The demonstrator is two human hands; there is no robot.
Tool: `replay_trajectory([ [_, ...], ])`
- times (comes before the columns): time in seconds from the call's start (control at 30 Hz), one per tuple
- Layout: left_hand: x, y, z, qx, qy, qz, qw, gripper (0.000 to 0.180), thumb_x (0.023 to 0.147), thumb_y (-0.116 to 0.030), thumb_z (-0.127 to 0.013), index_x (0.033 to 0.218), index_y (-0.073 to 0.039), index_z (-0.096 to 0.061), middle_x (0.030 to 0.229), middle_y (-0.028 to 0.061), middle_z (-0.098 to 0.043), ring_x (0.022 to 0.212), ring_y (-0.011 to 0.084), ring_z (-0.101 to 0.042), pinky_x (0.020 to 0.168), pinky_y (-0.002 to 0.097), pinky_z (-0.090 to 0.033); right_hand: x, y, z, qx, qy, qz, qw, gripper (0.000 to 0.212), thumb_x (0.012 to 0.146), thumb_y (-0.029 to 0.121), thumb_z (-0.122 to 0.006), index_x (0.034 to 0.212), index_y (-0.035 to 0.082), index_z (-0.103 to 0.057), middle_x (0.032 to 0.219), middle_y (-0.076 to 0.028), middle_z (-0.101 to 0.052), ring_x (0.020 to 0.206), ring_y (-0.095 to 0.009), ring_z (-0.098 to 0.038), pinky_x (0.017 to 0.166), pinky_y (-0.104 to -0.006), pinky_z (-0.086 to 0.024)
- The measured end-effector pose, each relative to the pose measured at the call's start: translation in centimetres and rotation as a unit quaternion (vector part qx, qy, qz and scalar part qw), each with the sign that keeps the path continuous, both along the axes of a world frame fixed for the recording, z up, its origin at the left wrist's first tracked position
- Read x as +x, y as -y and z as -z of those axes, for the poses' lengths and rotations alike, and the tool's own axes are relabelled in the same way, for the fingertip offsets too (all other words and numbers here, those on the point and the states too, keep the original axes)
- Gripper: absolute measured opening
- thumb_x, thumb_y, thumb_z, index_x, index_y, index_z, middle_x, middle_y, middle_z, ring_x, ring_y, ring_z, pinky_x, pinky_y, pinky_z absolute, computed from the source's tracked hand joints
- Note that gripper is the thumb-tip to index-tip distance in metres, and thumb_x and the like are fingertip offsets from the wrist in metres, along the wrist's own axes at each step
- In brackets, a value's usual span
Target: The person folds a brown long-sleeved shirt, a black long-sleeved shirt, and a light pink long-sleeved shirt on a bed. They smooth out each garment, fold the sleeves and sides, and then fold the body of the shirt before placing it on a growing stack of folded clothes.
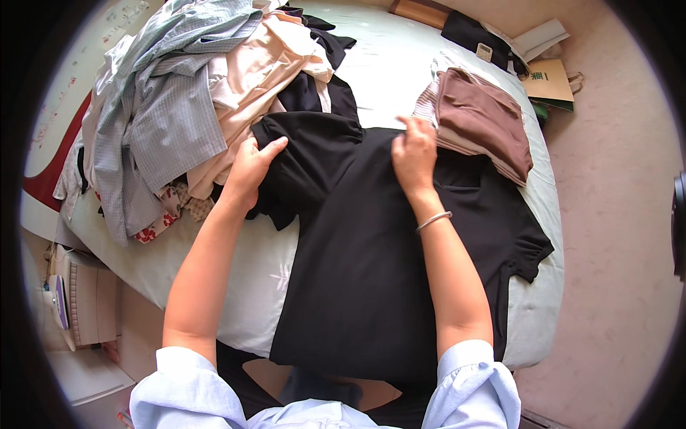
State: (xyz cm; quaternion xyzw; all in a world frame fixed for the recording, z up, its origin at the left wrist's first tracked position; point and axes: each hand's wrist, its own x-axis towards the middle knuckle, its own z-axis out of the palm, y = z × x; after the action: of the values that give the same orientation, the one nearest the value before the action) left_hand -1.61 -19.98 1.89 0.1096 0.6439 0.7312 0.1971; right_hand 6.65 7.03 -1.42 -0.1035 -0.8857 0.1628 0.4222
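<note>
The pale green bed (386,53) before you bears a big clothes heap (171,114) at left. Your black garment (350,286) spreads from beside it to the near edge. Beyond, at right, sits a brown-topped folded stack (486,111); past it, a tan paper bag (549,77) with dark printing, contents hidden. Your left hand (250,170) pinches the garment's left side; your right hand (416,157) blurs over its middle, grip unclear. A pale tag (484,52), print too small, marks a dark item (461,32).

Tan bag (556,87), two o'clock: dark printed characters (537,76). Pale tag (484,52) on black item (463,31), one o'clock: too small to read from here.
</note>
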Motion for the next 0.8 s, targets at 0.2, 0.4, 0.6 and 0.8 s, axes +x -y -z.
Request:
replay_trajectory([
  [0.2,-1.0,-1.9,2.7,0.046,-0.108,-0.119,0.986,0.025,0.100,-0.019,-0.055,0.107,0.003,-0.064,0.097,0.0044,-0.068,0.083,0.0101,-0.062,0.077,0.0263,-0.050,-3.8,5.6,4.8,-0.018,0.067,-0.106,0.992,0.045,0.086,0.007,-0.051,0.129,-0.003,-0.051,0.128,-0.019,-0.058,0.120,-0.033,-0.054,0.104,-0.0437,-0.040],
  [0.4,0.3,-0.3,2.0,0.082,-0.052,-0.099,0.990,0.027,0.100,-0.024,-0.055,0.107,0.002,-0.061,0.100,0.0070,-0.067,0.084,0.0121,-0.063,0.078,0.0271,-0.052,-5.1,9.0,4.3,-0.034,0.066,-0.065,0.995,0.051,0.096,0.030,-0.052,0.135,-0.002,-0.047,0.134,-0.018,-0.056,0.127,-0.030,-0.051,0.111,-0.0490,-0.030],
  [0.6,2.2,-0.4,0.1,-0.171,-0.480,-0.179,0.842,0.027,0.100,-0.018,-0.053,0.114,0.004,-0.058,0.110,0.0098,-0.063,0.092,0.0133,-0.061,0.084,0.0260,-0.047,-5.1,7.6,4.4,-0.071,0.088,-0.115,0.987,0.055,0.096,0.035,-0.052,0.135,-0.003,-0.048,0.142,-0.019,-0.047,0.136,-0.029,-0.041,0.115,-0.0472,-0.025],
  [0.8,6.7,-7.4,-4.3,-0.032,-0.362,0.153,0.919,0.020,0.094,0.005,-0.046,0.105,0.001,-0.063,0.100,0.0080,-0.061,0.083,0.0111,-0.060,0.075,0.0239,-0.049,3.1,0.8,-0.2,-0.130,-0.023,-0.116,0.985,0.019,0.085,0.005,-0.057,0.103,0.001,-0.063,0.102,-0.017,-0.064,0.099,-0.033,-0.061,0.090,-0.0416,-0.047],
])
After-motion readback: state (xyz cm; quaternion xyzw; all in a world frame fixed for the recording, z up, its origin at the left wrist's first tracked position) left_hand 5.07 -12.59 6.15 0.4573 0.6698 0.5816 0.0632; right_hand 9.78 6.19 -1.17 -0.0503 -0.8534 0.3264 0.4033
